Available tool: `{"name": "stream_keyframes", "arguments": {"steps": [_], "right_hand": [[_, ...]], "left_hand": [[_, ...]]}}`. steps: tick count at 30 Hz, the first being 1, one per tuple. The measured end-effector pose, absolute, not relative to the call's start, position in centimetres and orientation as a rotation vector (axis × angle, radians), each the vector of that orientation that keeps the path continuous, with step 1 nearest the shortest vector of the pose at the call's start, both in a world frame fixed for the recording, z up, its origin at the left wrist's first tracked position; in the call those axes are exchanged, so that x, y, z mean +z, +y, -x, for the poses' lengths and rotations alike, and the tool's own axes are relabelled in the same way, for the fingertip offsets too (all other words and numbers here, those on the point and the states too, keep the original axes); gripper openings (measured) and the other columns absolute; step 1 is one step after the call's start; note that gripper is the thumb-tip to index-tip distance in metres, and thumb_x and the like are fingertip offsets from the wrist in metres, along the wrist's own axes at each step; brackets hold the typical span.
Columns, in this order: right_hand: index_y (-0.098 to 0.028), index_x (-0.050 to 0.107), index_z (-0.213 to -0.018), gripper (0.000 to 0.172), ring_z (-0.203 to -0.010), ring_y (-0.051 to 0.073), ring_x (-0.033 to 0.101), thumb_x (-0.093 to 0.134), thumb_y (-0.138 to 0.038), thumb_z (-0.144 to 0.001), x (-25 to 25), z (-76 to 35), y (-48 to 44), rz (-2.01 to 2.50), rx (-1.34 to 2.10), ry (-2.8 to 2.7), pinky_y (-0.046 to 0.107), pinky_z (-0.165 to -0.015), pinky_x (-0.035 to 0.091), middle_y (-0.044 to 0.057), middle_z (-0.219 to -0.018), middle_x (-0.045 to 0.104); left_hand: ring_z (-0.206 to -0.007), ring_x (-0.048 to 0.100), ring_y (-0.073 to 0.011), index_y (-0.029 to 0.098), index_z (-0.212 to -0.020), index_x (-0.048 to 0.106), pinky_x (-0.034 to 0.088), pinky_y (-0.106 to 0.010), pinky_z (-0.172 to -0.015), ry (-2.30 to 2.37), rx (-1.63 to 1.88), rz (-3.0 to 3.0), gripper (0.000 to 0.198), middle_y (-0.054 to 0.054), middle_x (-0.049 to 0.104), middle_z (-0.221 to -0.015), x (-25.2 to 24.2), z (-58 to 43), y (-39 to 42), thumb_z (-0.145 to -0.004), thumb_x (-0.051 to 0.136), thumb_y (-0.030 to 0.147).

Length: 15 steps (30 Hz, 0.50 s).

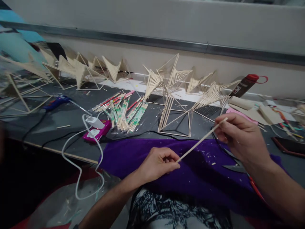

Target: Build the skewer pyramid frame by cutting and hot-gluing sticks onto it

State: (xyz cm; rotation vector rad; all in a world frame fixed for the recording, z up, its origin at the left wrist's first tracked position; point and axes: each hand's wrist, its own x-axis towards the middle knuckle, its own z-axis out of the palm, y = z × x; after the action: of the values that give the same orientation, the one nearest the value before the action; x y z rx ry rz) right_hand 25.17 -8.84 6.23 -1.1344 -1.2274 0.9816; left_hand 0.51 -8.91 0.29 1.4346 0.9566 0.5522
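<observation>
A thin pale wooden stick [201, 141] slants up to the right between my hands, above a purple cloth [143, 143]. The stick's lower end is pinched by my left hand [160, 163], fingers closed. My right hand [240, 136] grips its upper end between thumb and fingers. Below my right hand lie scissors [234, 168] with red handles, partly hidden by my right forearm. Just beyond the cloth stands a stick frame [175, 117] with fanned sticks, joined or touching other stick models behind it.
Wrapped chopsticks [126, 111] lie left of the frame. Further left are a pink box [97, 131] with a white plug and cable, and a blue glue gun [56, 102]. Several stick models line the wall. A dark bottle [244, 86] and a phone [289, 146] are at right.
</observation>
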Motion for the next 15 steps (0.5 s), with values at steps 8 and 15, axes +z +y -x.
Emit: {"name": "stream_keyframes", "arguments": {"steps": [8, 15], "right_hand": [[-0.019, 0.063, -0.078, 0.012, -0.048, 0.009, 0.051, 0.064, -0.031, -0.078, 7.0, -25.5, -6.7, 1.193, 1.030, -1.322, 0.020, -0.040, 0.035, -0.001, -0.058, 0.055], [-0.018, 0.060, -0.075, 0.015, -0.046, 0.008, 0.049, 0.065, -0.033, -0.076, 6.4, -28.0, -6.4, 1.264, 1.077, -1.282, 0.019, -0.039, 0.035, -0.002, -0.059, 0.057]], "left_hand": [[-0.043, 0.050, -0.0062, 0.017, -0.075, 0.069, 0.039, -0.017, -0.043, 0.896, 0.456, -1.326, 0.014, 0.004, 0.056, -0.054, -0.8, -1.1, -9.3, -0.064, 0.071, 0.025], [-0.046, 0.049, -0.0059, 0.016, -0.080, 0.069, 0.038, -0.017, -0.046, 0.837, 0.369, -1.342, 0.015, 0.004, 0.056, -0.056, -0.8, -2.0, -8.8, -0.066, 0.069, 0.024]]}}
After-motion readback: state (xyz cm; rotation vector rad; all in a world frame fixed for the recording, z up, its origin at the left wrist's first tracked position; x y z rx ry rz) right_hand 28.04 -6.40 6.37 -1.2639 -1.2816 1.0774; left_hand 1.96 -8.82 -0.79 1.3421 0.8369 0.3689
